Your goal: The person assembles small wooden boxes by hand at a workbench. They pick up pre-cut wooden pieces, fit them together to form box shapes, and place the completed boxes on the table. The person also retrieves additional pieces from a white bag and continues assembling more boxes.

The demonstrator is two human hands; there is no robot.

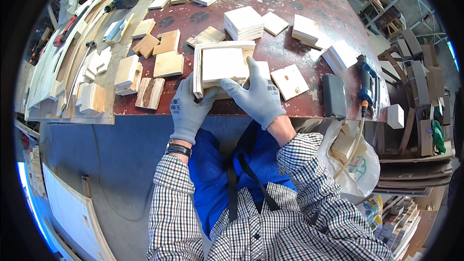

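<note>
My left hand (190,109), in a grey glove, is closed on the lower left corner of a small wooden box (223,65) made of pale boards. On its right side my right hand (257,95), gloved alike, grips it with the fingers along the edge and the thumb near the front. The box has raised edges at the left and back around a flat pale panel. It is at the near edge of the dark red table (285,0); its underside is hidden. Right beside my right hand lies a square wooden piece with holes (290,81).
Loose wooden blocks (167,64) lie left of the box, and a stack of square boards (244,23) behind it. At the right are a black block (334,96) and an air tool (368,83) with a hose. A plastic bag of wood pieces (362,164) hangs below.
</note>
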